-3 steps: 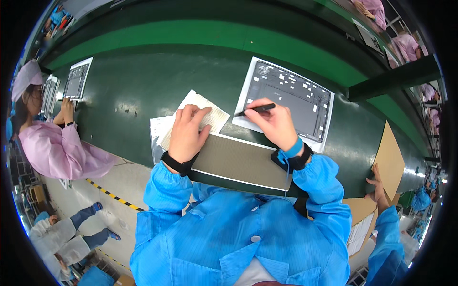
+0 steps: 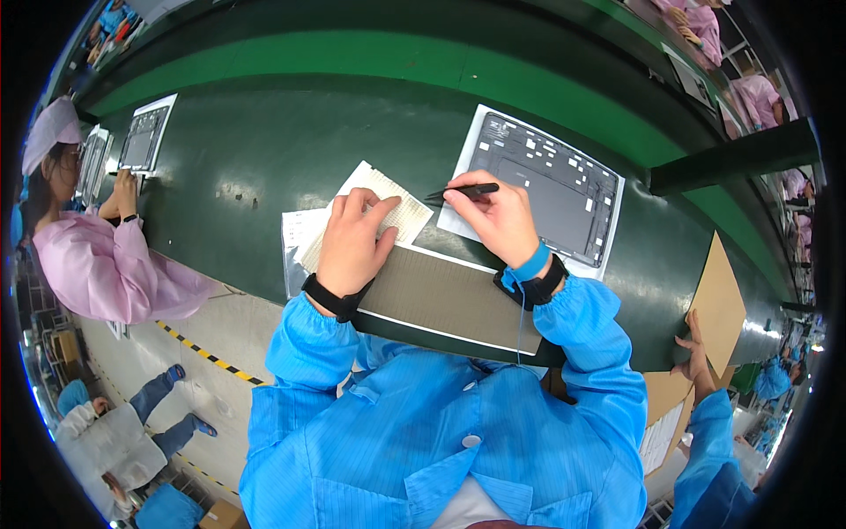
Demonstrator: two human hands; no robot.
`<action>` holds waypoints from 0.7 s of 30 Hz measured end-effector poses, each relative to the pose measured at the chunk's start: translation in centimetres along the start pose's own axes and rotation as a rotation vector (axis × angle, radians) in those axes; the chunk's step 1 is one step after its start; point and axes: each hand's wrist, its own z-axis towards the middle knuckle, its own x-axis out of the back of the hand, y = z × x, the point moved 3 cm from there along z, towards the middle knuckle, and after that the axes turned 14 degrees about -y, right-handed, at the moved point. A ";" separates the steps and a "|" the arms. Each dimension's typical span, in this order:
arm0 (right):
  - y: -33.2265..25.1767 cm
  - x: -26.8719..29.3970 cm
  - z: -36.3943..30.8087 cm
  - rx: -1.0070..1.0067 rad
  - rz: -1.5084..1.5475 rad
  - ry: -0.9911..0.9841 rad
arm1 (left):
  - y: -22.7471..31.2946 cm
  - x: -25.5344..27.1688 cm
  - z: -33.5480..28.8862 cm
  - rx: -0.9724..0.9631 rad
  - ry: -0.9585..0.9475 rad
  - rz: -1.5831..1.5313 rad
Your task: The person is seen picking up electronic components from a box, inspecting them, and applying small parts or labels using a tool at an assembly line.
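Note:
My left hand (image 2: 352, 240) lies palm down on a cream sheet (image 2: 407, 214) marked with fine rows, thumb and fingers apart and slightly bent. My right hand (image 2: 495, 219) pinches a slim black pointed tool (image 2: 476, 189). Its tip points left, near the sheet's right corner; whether it is tweezers or a pen I cannot tell. Behind that hand lies a dark flat device panel (image 2: 555, 196) dotted with small white pieces, resting on a white backing (image 2: 456, 219). A brown-grey ribbed sheet with white edges (image 2: 449, 295) lies in front, between my wrists.
A white paper in a clear sleeve (image 2: 298, 231) lies left of my left hand. At left, a person in pink (image 2: 106, 264) works by another panel (image 2: 143, 137). At right, another person's hand (image 2: 696, 348) touches a tan board (image 2: 718, 304). A dark beam (image 2: 731, 159) crosses the far right.
My right hand has shifted slightly left and up, taking the tool's tip off the panel backing's edge toward the cream sheet. My left hand stays on the sheet; the whole view has shifted slightly.

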 end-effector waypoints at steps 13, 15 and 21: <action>0.5 -2.1 2.6 0.089 -0.136 -0.043 | -0.4 -0.1 0.1 0.001 0.001 0.016; 0.6 -2.1 2.7 0.082 -0.133 -0.040 | -0.4 -0.1 0.2 0.004 0.001 0.009; 0.3 -2.0 2.6 0.080 -0.123 -0.036 | -0.3 -0.1 0.2 0.011 -0.005 0.017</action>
